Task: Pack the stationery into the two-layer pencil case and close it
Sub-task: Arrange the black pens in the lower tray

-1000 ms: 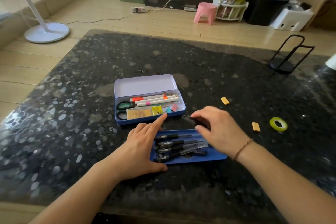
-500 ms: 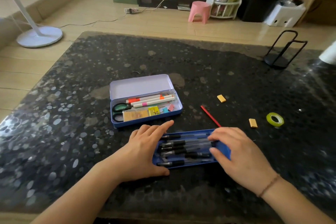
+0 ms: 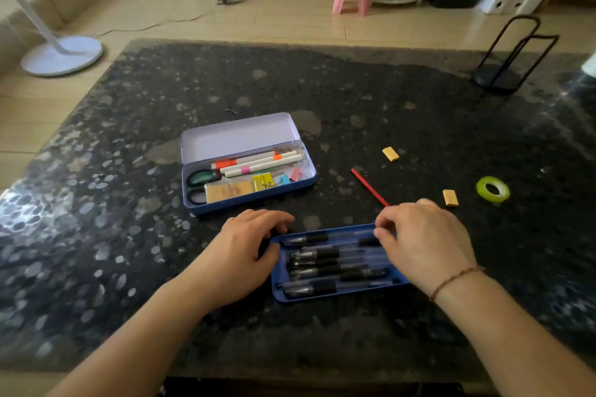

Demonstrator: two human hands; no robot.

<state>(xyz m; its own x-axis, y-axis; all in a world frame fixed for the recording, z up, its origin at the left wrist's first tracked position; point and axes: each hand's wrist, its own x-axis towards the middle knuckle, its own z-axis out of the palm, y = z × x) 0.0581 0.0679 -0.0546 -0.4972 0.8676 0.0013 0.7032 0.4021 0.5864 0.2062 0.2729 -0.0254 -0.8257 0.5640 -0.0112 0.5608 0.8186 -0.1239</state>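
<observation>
The pen tray (image 3: 335, 292) lies on the table (image 3: 354, 106), near the open case (image 3: 248, 167). The left hand (image 3: 245, 255) holds its left end; the right hand (image 3: 422, 242) pinches a pen (image 3: 322, 238) in it.

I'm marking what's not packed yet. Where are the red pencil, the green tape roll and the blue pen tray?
red pencil (image 3: 369, 187), head view, middle of its shaft
green tape roll (image 3: 480, 184), head view, left side of the ring
blue pen tray (image 3: 276, 280), head view, left rim
</observation>
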